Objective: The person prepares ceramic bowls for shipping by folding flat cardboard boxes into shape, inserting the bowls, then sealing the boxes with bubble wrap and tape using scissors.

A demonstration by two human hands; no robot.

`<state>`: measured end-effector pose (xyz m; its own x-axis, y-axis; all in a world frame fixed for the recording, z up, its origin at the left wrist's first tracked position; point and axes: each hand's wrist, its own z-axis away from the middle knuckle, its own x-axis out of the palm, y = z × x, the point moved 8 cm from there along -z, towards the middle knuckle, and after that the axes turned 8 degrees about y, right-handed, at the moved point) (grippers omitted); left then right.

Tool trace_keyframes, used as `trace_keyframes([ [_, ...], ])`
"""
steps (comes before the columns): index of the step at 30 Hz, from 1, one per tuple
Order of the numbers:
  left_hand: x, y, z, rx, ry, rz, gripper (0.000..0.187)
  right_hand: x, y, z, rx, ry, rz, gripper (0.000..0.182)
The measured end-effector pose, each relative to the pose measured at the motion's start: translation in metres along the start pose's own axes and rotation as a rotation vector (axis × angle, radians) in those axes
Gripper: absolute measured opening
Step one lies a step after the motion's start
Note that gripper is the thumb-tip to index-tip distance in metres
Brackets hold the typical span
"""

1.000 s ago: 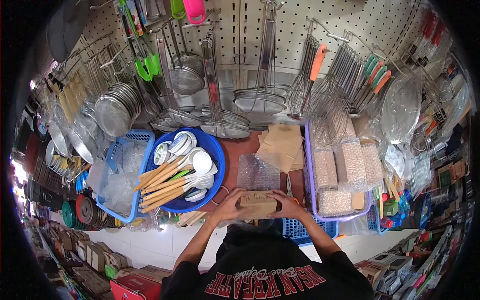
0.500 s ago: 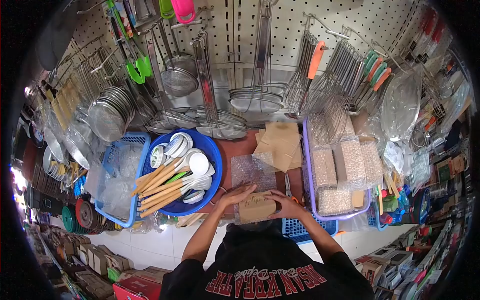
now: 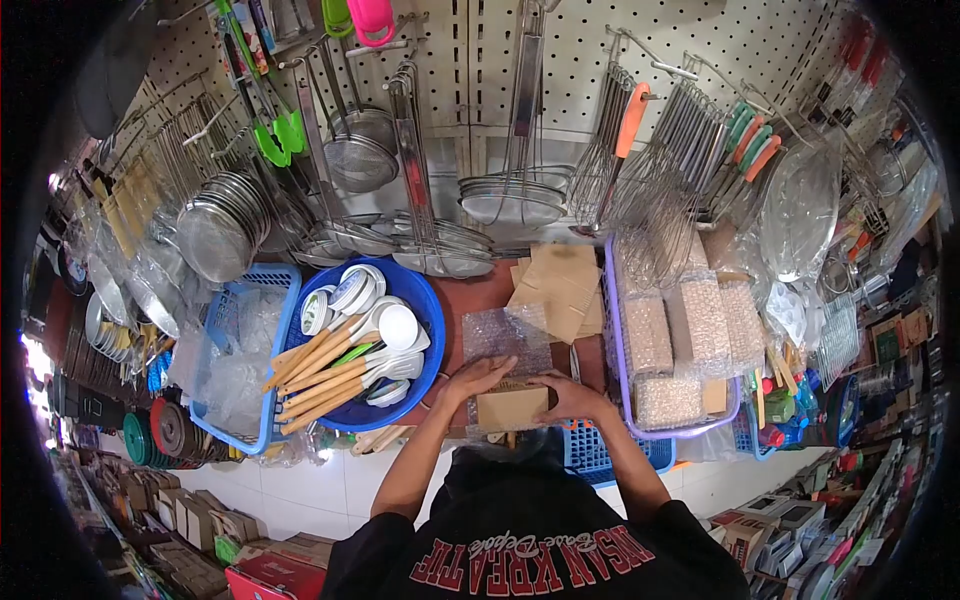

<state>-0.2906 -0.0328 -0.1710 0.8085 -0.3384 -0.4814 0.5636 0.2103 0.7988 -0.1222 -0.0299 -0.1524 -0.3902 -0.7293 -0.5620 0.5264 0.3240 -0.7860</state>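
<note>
A small brown cardboard box [image 3: 512, 409] sits on bubble wrap [image 3: 500, 335] at the table's near edge, one plain side facing me. My left hand [image 3: 480, 377] holds its far left edge, fingers stretched across the top. On the right side, my right hand [image 3: 570, 397] grips the box with thumb and fingers. Part of the wrap spreads flat on the table beyond the box. Just past my right hand lie scissors [image 3: 575, 368], mostly hidden.
To the left stands a blue basin [image 3: 436, 320] of wooden-handled utensils beside a light blue basket [image 3: 282, 335]. On the right, a purple basket [image 3: 617, 345] holds bubble-wrapped boxes. Flat cardboard pieces [image 3: 560, 290] lie behind. Strainers and whisks [image 3: 600, 170] hang from the pegboard.
The box has tipped in my hands, so its handwritten face has turned away and a plain side shows. My left hand moved slightly right and up over its top.
</note>
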Motion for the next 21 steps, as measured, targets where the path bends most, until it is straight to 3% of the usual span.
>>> trace_keyframes([
  [3,0.005,-0.015,-0.011,0.051,0.019,0.002,0.073,0.003,0.009,-0.005,-0.094,0.064,0.071,0.088],
  [6,0.006,-0.036,-0.021,0.059,0.115,0.013,0.078,0.003,0.014,-0.011,0.018,-0.022,-0.020,0.088],
  [9,0.006,-0.061,-0.028,-0.120,0.012,-0.013,0.084,0.006,0.029,-0.020,0.038,-0.039,0.003,0.089],
  [12,-0.005,-0.066,-0.022,-0.230,0.081,-0.029,0.079,-0.009,0.002,-0.016,0.245,-0.154,-0.043,0.091],
  [15,-0.007,-0.029,-0.009,0.069,0.211,0.321,0.065,-0.003,0.032,-0.032,0.187,-0.114,0.065,0.085],
  [18,-0.008,0.018,0.022,0.178,0.234,0.028,0.056,0.000,0.038,-0.037,0.229,-0.223,-0.090,0.076],
  [19,0.005,0.021,0.023,0.290,0.181,-0.129,0.059,0.000,0.036,-0.039,0.223,-0.243,-0.107,0.073],
  [21,0.010,0.036,0.040,0.237,0.179,-0.281,0.068,0.001,0.030,-0.038,0.210,-0.287,-0.139,0.068],
])
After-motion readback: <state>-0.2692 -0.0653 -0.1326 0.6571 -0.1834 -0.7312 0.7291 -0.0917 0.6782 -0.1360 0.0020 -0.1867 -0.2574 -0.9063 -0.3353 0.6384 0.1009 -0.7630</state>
